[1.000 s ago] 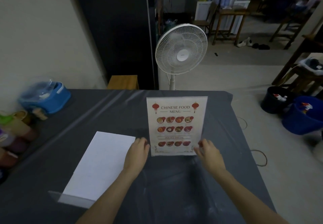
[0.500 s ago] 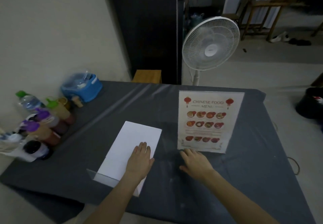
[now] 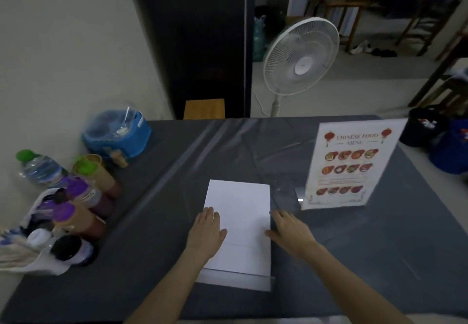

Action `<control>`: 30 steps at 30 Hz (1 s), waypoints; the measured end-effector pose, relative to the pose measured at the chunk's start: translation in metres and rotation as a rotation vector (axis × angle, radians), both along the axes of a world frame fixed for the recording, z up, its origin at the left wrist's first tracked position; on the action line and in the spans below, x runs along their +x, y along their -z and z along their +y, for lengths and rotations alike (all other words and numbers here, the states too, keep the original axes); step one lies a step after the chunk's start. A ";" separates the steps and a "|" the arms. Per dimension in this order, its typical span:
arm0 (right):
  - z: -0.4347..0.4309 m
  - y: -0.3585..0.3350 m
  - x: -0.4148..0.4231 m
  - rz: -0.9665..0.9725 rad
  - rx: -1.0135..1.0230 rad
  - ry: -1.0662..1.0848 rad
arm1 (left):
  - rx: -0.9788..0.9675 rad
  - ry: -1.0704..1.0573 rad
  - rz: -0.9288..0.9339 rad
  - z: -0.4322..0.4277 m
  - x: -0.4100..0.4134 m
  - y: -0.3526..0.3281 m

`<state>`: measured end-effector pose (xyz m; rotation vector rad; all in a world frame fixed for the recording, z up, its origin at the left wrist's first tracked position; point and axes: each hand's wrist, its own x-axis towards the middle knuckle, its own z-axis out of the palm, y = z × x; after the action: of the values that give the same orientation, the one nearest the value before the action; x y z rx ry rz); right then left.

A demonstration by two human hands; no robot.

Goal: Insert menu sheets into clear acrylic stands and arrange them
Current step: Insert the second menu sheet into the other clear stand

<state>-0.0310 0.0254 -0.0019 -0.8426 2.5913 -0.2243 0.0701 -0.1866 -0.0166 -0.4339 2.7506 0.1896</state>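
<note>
On the grey-clothed table [image 3: 253, 146], one filled menu stand [image 3: 354, 164] upright at your right, your open left hand [image 3: 206, 235] presses the white sheet [image 3: 240, 212] lying in a flat acrylic stand [image 3: 268, 279] while your empty right hand [image 3: 291, 232] touches its edge, likely to lift it.

Sheet [image 3: 239, 225]: flat on the table [image 3: 379, 247] at your 12 o'clock.
Menu stand [image 3: 352, 164]: upright at your 2 o'clock.
Bottles [image 3: 76, 204]: clustered at your 9 o'clock.
Fan [image 3: 301, 56]: behind the table at your 1 o'clock.
</note>
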 end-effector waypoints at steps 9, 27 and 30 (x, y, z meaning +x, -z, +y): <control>-0.019 0.020 0.037 -0.198 -0.052 0.278 | 0.199 -0.087 -0.028 -0.022 0.011 0.011; -0.030 0.041 0.038 -0.309 -0.395 0.798 | 0.495 -0.434 0.076 -0.008 0.004 0.007; -0.031 0.041 0.034 -0.381 -0.448 0.862 | 0.532 -0.452 0.102 -0.013 0.005 0.007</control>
<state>0.0029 -0.0053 -0.0427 0.2502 2.3863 -1.1087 0.0755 -0.1994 -0.0235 -0.8950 2.5080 1.0452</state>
